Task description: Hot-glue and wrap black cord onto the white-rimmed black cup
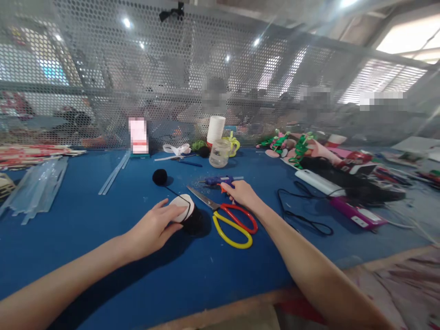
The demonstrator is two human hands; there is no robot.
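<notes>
My left hand rests on a white oval foam piece with black yarn wound round its side, fingers curled over it on the blue table. A black thread runs from it to a black yarn ball. My right hand is closed round the handle of a blue glue gun lying on the table. Scissors with a red and a yellow handle lie between my hands.
A perforated metal screen closes the far side. Clear glue sticks lie at left. A glass jar, white cups, ribbons, a black cable and a purple device crowd the right.
</notes>
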